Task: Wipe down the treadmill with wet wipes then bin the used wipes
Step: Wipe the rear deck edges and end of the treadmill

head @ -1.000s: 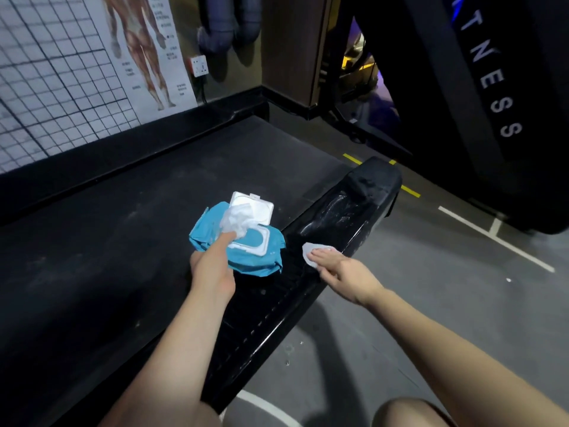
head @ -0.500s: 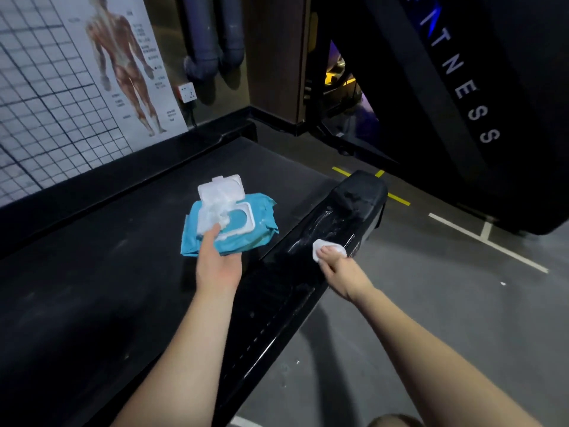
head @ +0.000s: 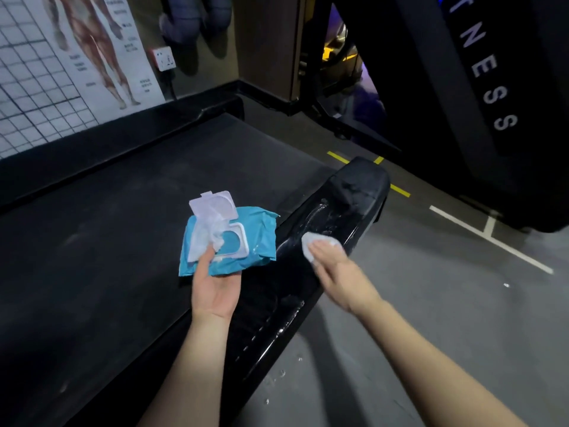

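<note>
Moved: my right hand (head: 335,272), fingers flat together, presses wipe (head: 310,241) farther along treadmill rail (head: 348,195); left hand (head: 215,288) thumb and fingers clamp wipes pack (head: 257,238).

I'm looking across grey floor (head: 431,303) with white and yellow lines (head: 489,238), an anatomy poster (head: 101,57) hanging beside a wall socket (head: 163,58).

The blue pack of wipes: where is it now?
In the head view the pack sits left of centre, held by the left hand over the treadmill belt, just left of the black side rail.
</note>
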A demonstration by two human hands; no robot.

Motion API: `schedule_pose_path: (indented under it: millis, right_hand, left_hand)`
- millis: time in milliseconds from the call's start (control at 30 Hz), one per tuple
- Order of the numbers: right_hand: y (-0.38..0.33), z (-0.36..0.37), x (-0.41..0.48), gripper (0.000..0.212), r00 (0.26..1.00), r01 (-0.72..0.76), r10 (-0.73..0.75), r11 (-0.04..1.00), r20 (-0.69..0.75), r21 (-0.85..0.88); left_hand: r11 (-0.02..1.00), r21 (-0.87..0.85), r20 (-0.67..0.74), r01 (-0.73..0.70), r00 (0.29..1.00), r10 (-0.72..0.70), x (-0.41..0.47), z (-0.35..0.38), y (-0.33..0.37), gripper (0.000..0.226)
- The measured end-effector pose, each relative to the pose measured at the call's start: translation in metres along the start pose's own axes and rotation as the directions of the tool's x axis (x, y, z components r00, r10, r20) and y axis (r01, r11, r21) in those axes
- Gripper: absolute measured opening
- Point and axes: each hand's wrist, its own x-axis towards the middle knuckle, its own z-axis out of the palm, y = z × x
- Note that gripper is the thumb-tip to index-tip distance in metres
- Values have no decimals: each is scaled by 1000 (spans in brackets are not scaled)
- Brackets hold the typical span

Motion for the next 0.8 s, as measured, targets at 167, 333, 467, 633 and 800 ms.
schedule_pose_path:
  millis: [167,333,467,633,800]
  right_hand:
    - [40,-34,59,35,992,-122,118,989,-47,-90]
    - [47,-33,74,19,972,-218,207,971,-109,-97]
    - [44,-25,64,22,960,-255,242,963,-141,-84]
    - [36,-18,46,42,947,-286,281,958,-154,-4]
    - [20,-20,24,42,980,-188,184,980,-77,-57]
  left_hand:
    - [1000,8,38,9,999,-9,2,-1,1,39]
    - [1000,4,39,25,999,-25,3,-2,0,42]
    - [999,0,36,40,999,-40,4,-1,0,44]
    - [1000,-24,37,13,999,-12,6,-1,-3,43]
    - [999,-33,8,1,1000,-1,9,-3,-5,44]
